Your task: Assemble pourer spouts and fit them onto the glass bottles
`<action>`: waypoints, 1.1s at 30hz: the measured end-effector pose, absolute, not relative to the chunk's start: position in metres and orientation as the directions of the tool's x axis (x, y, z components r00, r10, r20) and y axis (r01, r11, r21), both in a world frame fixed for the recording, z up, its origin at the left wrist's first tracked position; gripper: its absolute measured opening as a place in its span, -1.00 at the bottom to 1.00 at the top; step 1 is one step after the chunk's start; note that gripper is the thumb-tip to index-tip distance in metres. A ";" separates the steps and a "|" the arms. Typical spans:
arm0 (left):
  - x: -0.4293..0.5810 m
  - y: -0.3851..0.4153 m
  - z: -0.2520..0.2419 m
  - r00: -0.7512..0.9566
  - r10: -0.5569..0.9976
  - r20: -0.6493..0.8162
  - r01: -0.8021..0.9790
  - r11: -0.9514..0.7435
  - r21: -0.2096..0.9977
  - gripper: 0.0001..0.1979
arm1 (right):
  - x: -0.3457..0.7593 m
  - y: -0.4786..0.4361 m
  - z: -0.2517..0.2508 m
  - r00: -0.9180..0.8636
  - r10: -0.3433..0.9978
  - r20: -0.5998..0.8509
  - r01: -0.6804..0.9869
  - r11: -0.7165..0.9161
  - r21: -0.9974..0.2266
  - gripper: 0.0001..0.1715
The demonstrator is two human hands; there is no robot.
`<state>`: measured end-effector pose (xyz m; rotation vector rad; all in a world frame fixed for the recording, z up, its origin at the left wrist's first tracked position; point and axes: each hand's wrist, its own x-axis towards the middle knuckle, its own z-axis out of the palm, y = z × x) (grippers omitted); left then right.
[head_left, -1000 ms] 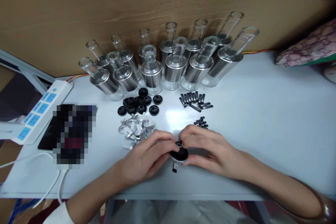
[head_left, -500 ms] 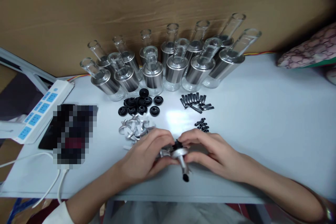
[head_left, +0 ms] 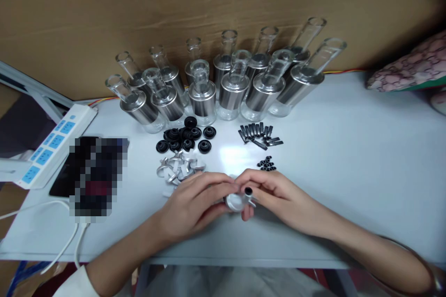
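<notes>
Near the front edge of the table, both hands grip one silver pour spout (head_left: 235, 203) with a round cap and a black tip. My left hand (head_left: 195, 202) is closed on the cap's left side. From the right, my right hand (head_left: 278, 197) closes on it, thumb by the black tip. The spout's underside is hidden by fingers. Left of the hands lies a pile of silver spout caps (head_left: 179, 164), partly covered by the left hand. Black rubber stoppers (head_left: 204, 146) lie behind that pile. Small black tips (head_left: 266, 164) are just beyond the right hand.
Two rows of glass bottles with metal sleeves (head_left: 234, 90) stand along the cardboard wall (head_left: 87, 23). Black flip pieces (head_left: 258, 131) lie in front of them. At left are a power strip (head_left: 52, 148), a phone (head_left: 94, 176) and white cables (head_left: 81, 236). A patterned cloth item (head_left: 411, 62) sits far right.
The pour spout has been turned between my hands: its black tip pointed down toward me and now points up. The black part above its cap is no longer visible.
</notes>
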<state>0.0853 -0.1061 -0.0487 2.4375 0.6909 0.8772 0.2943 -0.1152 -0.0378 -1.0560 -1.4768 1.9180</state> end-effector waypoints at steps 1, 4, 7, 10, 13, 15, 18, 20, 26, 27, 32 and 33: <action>0.085 -0.105 -0.049 0.664 0.593 0.456 0.313 -0.774 0.551 -0.79 | 0.294 -0.115 -0.038 -0.552 0.791 -0.264 0.095 -0.255 -0.962 -0.59; 0.085 -0.104 -0.049 0.642 0.607 0.468 0.342 -0.773 0.534 -0.76 | 0.296 -0.115 -0.040 -0.470 0.862 -0.187 0.107 -0.154 -0.982 -0.60; 0.088 -0.105 -0.049 0.670 0.578 0.466 0.318 -0.791 0.523 -0.74 | 0.299 -0.115 -0.039 -0.463 0.880 -0.104 0.098 -0.066 -0.993 -0.64; 0.089 -0.106 -0.049 0.690 0.544 0.477 0.293 -0.813 0.504 -0.74 | 0.300 -0.115 -0.038 -0.469 0.872 -0.139 0.123 -0.091 -0.988 -0.70; 0.089 -0.105 -0.048 0.694 0.521 0.496 0.242 -0.818 0.522 -0.72 | 0.299 -0.116 -0.037 -0.458 0.871 -0.177 0.105 -0.145 -0.984 -0.72; 0.089 -0.105 -0.048 0.734 0.488 0.471 0.230 -0.832 0.505 -0.78 | 0.297 -0.116 -0.037 -0.459 0.870 -0.181 0.101 -0.152 -0.983 -0.72; 0.090 -0.105 -0.046 0.782 0.448 0.434 0.235 -0.856 0.460 -0.80 | 0.296 -0.117 -0.039 -0.465 0.867 -0.181 0.114 -0.144 -0.983 -0.71; 0.090 -0.105 -0.046 0.788 0.441 0.430 0.235 -0.861 0.452 -0.77 | 0.296 -0.118 -0.041 -0.471 0.868 -0.157 0.146 -0.099 -0.984 -0.70; 0.090 -0.107 -0.044 0.761 0.473 0.445 0.286 -0.859 0.424 -0.81 | 0.314 -0.107 -0.046 -0.470 0.831 0.298 0.596 0.548 -0.587 -0.62; 0.089 -0.107 -0.044 0.754 0.471 0.458 0.281 -0.861 0.423 -0.80 | 0.318 -0.103 -0.047 -0.447 0.829 0.336 0.713 0.557 -0.427 -0.60; 0.085 -0.105 -0.047 0.741 0.488 0.461 0.280 -0.849 0.448 -0.77 | 0.333 -0.088 -0.054 -0.348 0.910 0.226 0.933 0.360 -0.013 -0.56; 0.085 -0.105 -0.047 0.741 0.492 0.457 0.282 -0.845 0.454 -0.77 | 0.333 -0.087 -0.055 -0.348 0.916 0.199 0.936 0.353 0.010 -0.56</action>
